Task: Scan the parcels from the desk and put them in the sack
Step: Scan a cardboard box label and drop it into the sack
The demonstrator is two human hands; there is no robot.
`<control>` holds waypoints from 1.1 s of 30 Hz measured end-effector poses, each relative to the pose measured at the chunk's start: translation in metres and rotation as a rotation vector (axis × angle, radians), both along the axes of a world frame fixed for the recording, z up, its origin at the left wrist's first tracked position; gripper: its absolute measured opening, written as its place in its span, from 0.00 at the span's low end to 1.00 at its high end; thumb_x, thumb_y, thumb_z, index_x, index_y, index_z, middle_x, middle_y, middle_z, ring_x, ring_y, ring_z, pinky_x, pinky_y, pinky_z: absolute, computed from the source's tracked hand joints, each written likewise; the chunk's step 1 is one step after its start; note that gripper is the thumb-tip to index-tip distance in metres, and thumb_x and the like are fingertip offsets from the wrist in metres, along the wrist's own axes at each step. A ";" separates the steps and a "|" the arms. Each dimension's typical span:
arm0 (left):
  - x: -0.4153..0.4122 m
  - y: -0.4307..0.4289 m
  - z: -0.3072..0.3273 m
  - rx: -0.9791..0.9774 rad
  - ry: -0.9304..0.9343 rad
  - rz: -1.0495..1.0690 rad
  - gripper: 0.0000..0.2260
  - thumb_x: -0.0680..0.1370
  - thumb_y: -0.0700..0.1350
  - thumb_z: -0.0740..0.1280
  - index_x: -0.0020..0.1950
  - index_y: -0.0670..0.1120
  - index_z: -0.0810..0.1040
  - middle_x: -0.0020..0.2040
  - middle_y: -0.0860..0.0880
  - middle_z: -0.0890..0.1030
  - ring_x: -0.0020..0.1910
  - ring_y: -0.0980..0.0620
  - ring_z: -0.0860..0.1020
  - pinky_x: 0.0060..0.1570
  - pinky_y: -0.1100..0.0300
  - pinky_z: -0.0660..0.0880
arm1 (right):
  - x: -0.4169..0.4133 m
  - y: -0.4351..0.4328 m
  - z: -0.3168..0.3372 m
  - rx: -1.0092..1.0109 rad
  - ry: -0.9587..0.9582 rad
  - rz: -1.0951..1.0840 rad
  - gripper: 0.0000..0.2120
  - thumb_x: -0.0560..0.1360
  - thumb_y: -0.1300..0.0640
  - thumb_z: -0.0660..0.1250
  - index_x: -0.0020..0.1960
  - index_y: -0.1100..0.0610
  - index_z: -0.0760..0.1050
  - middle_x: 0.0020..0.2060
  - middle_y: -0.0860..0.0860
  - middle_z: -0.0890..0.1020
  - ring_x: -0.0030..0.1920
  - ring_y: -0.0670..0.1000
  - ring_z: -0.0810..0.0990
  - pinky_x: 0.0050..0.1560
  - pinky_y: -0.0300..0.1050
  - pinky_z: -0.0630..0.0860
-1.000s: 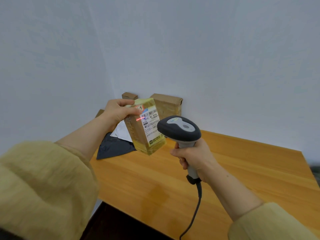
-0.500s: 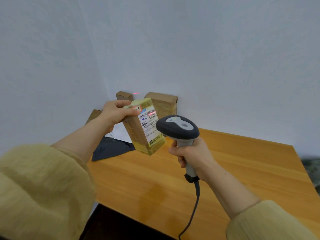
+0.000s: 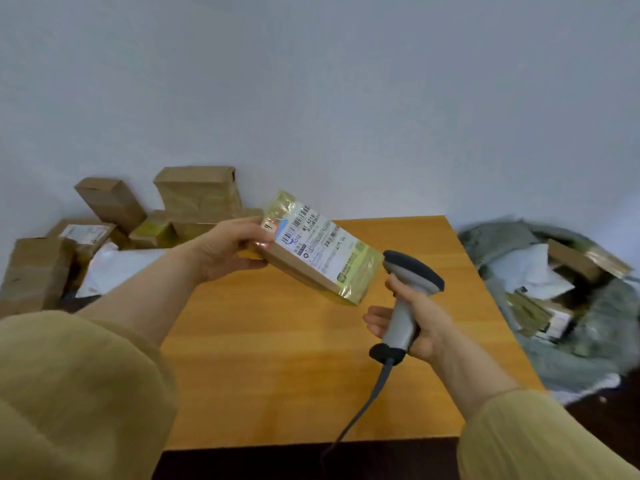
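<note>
Cardboard under glossy yellowish tape makes up the parcel [image 3: 313, 247], a small oblong box held in the air above the counter [image 3: 277, 358], label up and tilted down to the right. It looks light and stiff, since one hand carries it easily. The tape is probably slick, so a grip across a short end with the thumb on top suits it. The left hand [image 3: 228, 249] grips that left end. The right hand [image 3: 426, 323] is wrapped round the handle of the corded scanner [image 3: 414, 271], just right of the parcel. At the far left, more boxes [image 3: 199, 188] and a white mailer [image 3: 114, 265] are heaped against the pale wall. The grey sack [image 3: 568, 362] gapes beyond the counter's right edge, with parcels inside.
</note>
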State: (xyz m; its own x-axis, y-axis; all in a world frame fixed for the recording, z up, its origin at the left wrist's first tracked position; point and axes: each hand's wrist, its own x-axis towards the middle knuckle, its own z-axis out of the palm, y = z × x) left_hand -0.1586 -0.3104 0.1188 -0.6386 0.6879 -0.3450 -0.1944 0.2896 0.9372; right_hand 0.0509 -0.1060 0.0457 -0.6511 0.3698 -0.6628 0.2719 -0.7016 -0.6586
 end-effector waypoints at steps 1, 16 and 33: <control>0.009 0.018 0.001 -0.001 0.016 -0.053 0.27 0.56 0.50 0.74 0.54 0.48 0.80 0.50 0.50 0.82 0.52 0.52 0.77 0.52 0.54 0.77 | 0.012 0.011 -0.003 -0.055 0.017 -0.012 0.17 0.73 0.46 0.70 0.54 0.58 0.75 0.51 0.69 0.80 0.46 0.64 0.82 0.40 0.58 0.81; 0.220 0.335 -0.015 -0.045 0.053 -0.639 0.47 0.58 0.30 0.75 0.74 0.51 0.62 0.65 0.41 0.74 0.62 0.44 0.76 0.56 0.53 0.77 | 0.258 0.258 -0.019 -0.211 0.114 -0.395 0.31 0.61 0.39 0.74 0.56 0.58 0.79 0.50 0.60 0.83 0.53 0.62 0.81 0.57 0.61 0.77; 0.242 0.568 -0.100 -0.305 -0.154 -0.416 0.25 0.72 0.50 0.70 0.66 0.58 0.66 0.60 0.41 0.77 0.54 0.39 0.80 0.48 0.41 0.79 | 0.292 0.475 -0.090 -0.166 0.001 -0.411 0.11 0.73 0.49 0.71 0.48 0.57 0.81 0.40 0.57 0.84 0.46 0.58 0.81 0.50 0.56 0.79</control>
